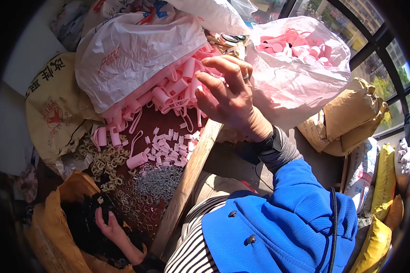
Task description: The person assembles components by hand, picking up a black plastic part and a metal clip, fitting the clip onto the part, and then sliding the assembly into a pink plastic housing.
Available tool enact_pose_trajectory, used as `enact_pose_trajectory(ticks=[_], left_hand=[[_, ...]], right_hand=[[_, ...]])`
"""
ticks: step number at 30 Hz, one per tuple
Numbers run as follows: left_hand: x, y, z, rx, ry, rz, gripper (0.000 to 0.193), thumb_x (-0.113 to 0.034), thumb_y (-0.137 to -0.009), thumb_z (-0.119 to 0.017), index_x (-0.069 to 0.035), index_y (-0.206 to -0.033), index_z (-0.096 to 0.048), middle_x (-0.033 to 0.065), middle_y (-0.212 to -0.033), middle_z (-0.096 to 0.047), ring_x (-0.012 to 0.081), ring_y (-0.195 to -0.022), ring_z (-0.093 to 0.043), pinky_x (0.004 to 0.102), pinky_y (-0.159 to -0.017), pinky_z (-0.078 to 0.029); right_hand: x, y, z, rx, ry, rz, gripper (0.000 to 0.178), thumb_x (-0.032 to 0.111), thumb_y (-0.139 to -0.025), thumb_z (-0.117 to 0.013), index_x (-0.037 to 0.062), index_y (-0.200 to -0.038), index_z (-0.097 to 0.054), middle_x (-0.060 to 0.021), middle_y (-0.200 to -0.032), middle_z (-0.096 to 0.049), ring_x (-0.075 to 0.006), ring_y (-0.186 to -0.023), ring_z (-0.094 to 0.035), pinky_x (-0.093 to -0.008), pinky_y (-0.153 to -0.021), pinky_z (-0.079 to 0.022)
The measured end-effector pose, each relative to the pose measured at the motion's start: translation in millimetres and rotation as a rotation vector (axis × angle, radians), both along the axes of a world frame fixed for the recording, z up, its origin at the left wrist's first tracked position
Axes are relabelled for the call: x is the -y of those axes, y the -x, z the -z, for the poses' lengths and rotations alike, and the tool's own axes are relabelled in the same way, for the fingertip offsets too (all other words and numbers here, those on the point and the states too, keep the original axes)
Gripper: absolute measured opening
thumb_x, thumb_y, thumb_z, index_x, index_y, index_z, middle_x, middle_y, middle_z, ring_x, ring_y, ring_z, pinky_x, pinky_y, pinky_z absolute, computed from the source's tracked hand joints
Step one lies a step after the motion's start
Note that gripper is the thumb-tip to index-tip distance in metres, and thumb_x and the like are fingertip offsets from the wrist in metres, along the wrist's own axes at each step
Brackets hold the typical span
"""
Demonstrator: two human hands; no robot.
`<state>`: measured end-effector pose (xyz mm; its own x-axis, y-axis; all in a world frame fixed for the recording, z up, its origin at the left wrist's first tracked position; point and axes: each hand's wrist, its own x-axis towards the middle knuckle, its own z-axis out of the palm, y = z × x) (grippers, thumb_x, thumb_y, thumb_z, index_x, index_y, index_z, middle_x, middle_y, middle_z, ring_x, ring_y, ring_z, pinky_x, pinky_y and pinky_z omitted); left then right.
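In the head view, the right hand point(232, 98), fingers apart and seemingly empty, is raised over the near side of a heap of pink strapped cylinders point(164, 98) on the far tabletop point(152, 120), while the left hand point(111, 228), fingers slightly apart, is at the mouth of a near-left brown sack point(43, 223). Pale pink pieces point(168, 148), grey metal parts point(157, 182) and beige clips point(105, 159) lie in separate piles, probably for easy picking, and the wooden bar point(187, 182) perhaps stops spills. The sack holds black contents point(79, 218); the far-right white bag point(300, 86) holds pink cylinders.
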<state>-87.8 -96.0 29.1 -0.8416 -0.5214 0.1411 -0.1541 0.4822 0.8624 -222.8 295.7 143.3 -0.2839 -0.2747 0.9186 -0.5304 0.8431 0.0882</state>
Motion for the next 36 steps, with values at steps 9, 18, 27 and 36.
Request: enact_pose_trajectory(ticks=[9,18,27,36], left_hand=[[33,-12,8,0.387,0.967,0.171,0.030,-0.007,-0.077,-0.050,0.002,-0.106,-0.046,0.0150,-0.115,-0.042,0.0312,-0.103,-0.040,0.0365,-0.085,-0.036],[52,-35,-3,0.162,0.939,-0.086,0.029,-0.005,-0.077,-0.052,0.002,-0.105,-0.048,0.0167,-0.111,-0.044,0.0323,-0.100,-0.041,0.0379,-0.083,-0.036],[44,-29,-13,0.387,1.052,-0.001,0.024,-0.003,-0.070,-0.057,0.000,-0.094,-0.054,0.0111,-0.102,-0.046,0.0287,-0.092,-0.043,0.0340,-0.075,-0.042],[48,-47,-12,0.508,1.035,0.025,0.022,-0.007,-0.069,-0.059,-0.002,-0.090,-0.052,0.0123,-0.092,-0.043,0.0287,-0.085,-0.048,0.0343,-0.061,-0.047]], right_hand=[[71,3,40,0.255,-0.005,-0.424,0.026,0.008,-0.057,-0.062,0.0072,-0.082,-0.054,-0.0045,-0.089,-0.051,-0.0201,-0.079,-0.049,-0.0321,-0.068,-0.035],[81,0,74,0.457,-0.033,-0.604,0.021,0.008,-0.059,-0.062,0.0060,-0.077,-0.052,-0.0049,-0.084,-0.051,-0.0206,-0.071,-0.049,-0.0327,-0.064,-0.036],[105,-15,86,0.661,-0.157,-0.761,0.021,0.005,-0.061,-0.062,0.0046,-0.080,-0.054,-0.0076,-0.084,-0.052,-0.0236,-0.074,-0.051,-0.0330,-0.065,-0.037],[159,-28,109,0.883,-0.308,-0.905,0.013,0.006,-0.063,-0.059,0.0059,-0.075,-0.053,-0.0078,-0.074,-0.049,-0.0260,-0.070,-0.050,-0.0354,-0.062,-0.040]])
